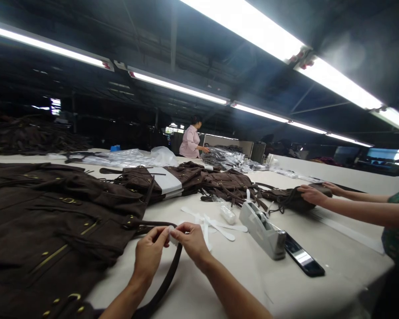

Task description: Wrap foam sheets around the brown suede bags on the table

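Note:
A small white strip (173,235) is pinched between the fingertips of both hands, at the dark brown handle (169,277) of a bag. My left hand (149,253) grips the strip's left side, thumb against forefinger. From the right, my right hand (193,243) pinches it in the same way. Whether the strip goes fully round the handle is hidden by my fingers. The handle loops off a large dark brown bag (63,221) with brass-coloured zips and rings, lying flat on the left. Several loose white strips (219,228) lie crossed just beyond my right hand.
A grey tape dispenser (262,230) and a black phone (304,257) stand to the right on the pale table (239,274). More brown bags (193,179) and clear plastic (133,157) lie behind. A co-worker's hands (314,192) hold a dark bag at right; another person (190,141) stands farther back.

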The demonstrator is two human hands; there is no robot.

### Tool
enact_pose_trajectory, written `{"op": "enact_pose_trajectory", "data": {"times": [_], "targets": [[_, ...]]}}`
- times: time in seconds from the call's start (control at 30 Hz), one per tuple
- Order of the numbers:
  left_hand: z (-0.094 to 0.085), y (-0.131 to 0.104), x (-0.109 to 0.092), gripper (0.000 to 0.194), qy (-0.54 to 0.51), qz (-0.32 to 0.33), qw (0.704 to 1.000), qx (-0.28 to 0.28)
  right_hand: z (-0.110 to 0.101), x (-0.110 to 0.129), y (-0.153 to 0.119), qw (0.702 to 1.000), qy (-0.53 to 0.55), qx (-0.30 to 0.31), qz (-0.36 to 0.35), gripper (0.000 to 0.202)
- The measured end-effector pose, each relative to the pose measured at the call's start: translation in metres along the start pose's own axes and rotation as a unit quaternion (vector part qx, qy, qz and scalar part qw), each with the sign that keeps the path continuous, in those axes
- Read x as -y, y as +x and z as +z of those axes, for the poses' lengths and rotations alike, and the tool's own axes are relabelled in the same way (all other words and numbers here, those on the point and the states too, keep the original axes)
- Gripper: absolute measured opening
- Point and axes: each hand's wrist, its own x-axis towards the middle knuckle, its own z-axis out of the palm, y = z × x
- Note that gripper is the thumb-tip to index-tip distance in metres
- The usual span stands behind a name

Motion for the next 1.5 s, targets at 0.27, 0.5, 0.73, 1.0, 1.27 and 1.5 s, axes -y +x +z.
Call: {"op": "enact_pose_trajectory", "data": {"times": [0.27,0.5,0.73,1.0,1.27,1.5], "targets": [[-0.002,-0.001,-0.003,0.032,0.036,0.054,0.997,0.044,-0.008,0.003,0.001,0.977,0.144,0.061,0.143,0.049],[-0.005,-0.002,-0.009,0.025,0.085,0.127,0.986,0.070,-0.014,0.007,-0.001,0.970,0.132,0.099,0.180,0.039],[-0.005,-0.001,0.007,0.022,0.181,0.358,0.916,0.028,0.010,-0.009,-0.002,0.991,0.075,-0.003,0.110,0.025],[-0.006,0.004,0.005,0.041,0.188,0.153,0.966,0.087,0.002,-0.022,0.004,0.997,-0.065,-0.019,-0.040,0.019],[-0.010,0.017,0.008,0.048,0.131,0.032,0.979,0.152,-0.003,-0.021,0.002,0.985,-0.162,0.000,-0.067,0.007],[-0.010,0.014,0.001,0.048,0.149,-0.005,0.971,0.189,-0.011,-0.027,0.007,0.988,-0.127,0.070,0.046,0.007]]}}
